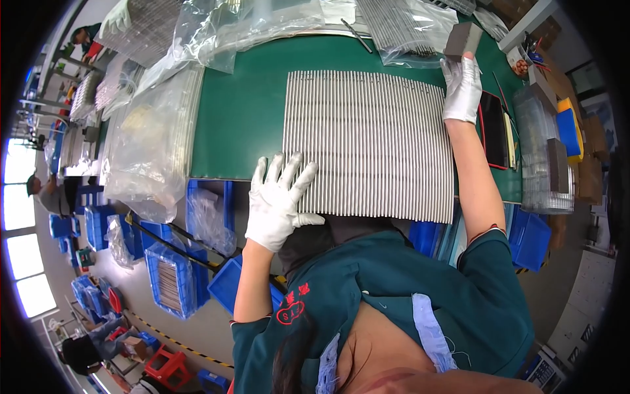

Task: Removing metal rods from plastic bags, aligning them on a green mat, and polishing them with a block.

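A panel of many thin parallel silvery rods (367, 144), with a few cross lines, lies on the green table, its near edge reaching out over the table's front. My left hand (275, 200), in a white glove, rests at the panel's near left corner with its fingers spread; the fingertips and thumb lie on or against its edge. In my right hand (463, 88), gloved in white too, is a grey-brown sanding sponge (463, 41). That hand is raised at the panel's far right corner, thumb on the sponge's side.
Left of the panel lies a plastic-bagged stack (147, 131). More bagged rod panels (394, 29) and a dark pen-like tool (356, 35) are at the back. To the right are a red-edged black phone-like thing (493, 130) and clear plastic boxes (539, 138). Blue crates (174, 279) stand below left.
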A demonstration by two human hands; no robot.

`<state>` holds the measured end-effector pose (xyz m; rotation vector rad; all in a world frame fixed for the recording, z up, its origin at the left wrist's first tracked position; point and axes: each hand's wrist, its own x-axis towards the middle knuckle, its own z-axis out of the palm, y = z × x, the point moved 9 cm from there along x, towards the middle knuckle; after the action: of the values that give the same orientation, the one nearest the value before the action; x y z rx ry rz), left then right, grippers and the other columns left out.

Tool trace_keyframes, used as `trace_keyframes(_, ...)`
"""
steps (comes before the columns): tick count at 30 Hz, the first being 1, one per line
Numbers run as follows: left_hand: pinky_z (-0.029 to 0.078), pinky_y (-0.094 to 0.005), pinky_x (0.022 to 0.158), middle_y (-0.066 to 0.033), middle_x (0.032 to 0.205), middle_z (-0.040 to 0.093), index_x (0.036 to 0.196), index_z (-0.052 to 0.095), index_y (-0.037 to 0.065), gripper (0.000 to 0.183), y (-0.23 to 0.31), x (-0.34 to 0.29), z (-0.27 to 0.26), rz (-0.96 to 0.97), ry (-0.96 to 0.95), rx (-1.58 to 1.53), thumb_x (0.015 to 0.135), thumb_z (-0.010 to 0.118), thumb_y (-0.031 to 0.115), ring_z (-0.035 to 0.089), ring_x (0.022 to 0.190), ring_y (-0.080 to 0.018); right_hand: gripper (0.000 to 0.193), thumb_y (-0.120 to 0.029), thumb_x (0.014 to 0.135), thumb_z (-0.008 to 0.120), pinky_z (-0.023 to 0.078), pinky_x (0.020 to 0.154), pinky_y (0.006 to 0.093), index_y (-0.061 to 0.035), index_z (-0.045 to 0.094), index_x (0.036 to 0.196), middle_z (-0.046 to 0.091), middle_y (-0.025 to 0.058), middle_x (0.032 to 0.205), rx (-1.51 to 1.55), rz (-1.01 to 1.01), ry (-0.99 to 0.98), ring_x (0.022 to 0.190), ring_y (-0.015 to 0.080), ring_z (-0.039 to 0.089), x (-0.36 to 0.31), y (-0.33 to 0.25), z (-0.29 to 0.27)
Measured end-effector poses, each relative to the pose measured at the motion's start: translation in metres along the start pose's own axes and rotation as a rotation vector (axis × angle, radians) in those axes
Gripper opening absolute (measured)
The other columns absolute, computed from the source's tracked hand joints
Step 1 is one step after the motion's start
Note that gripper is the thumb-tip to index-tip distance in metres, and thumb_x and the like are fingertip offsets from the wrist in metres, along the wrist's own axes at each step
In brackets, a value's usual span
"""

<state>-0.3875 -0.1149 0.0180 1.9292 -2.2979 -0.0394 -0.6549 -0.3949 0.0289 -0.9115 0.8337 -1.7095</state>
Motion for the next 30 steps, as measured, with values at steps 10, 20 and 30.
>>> trace_keyframes(10,0.020,-0.0545,0.113,-0.0143,0.142,0.045,0.141,0.046,0.018,0.096,0.000,0.000,-0.001,-0.004,-0.017,-0.029,0.067,0.045,0.079,0.037,0.132,-0.0401,0.048,-0.031,0.093,0.065,0.050,0.095,0.0378,-0.0020,0.052,0.129,0.058,0.0071,0.119,0.038,0.001,0.008,0.106,0.0196,0.058,0.000,0.002,-0.002)
trace_keyframes(20,0.024,-0.0518,0.113,-0.0137,0.141,0.047,0.141,0.044,0.018,0.098,0.016,0.012,-0.006,-0.040,-0.019,-0.038,0.058,0.071,0.062,0.040,0.132,-0.0361,0.044,-0.030,0.096,0.060,0.046,0.099,0.0411,-0.0007,0.050,0.127,0.056,0.0092,0.121,0.004,0.005,-0.004,0.111,0.0232,0.057,-0.002,0.001,0.002)
trace_keyframes(30,0.024,-0.0517,0.113,-0.0119,0.143,0.046,0.143,0.042,0.017,0.096,0.021,0.010,-0.003,0.034,-0.023,-0.077,0.063,0.065,0.064,0.038,0.133,-0.0357,0.047,-0.032,0.095,0.061,0.046,0.099,0.0406,-0.0001,0.050,0.127,0.056,0.0097,0.123,-0.009,0.009,-0.002,0.113,0.0240,0.056,-0.003,0.001,0.002)
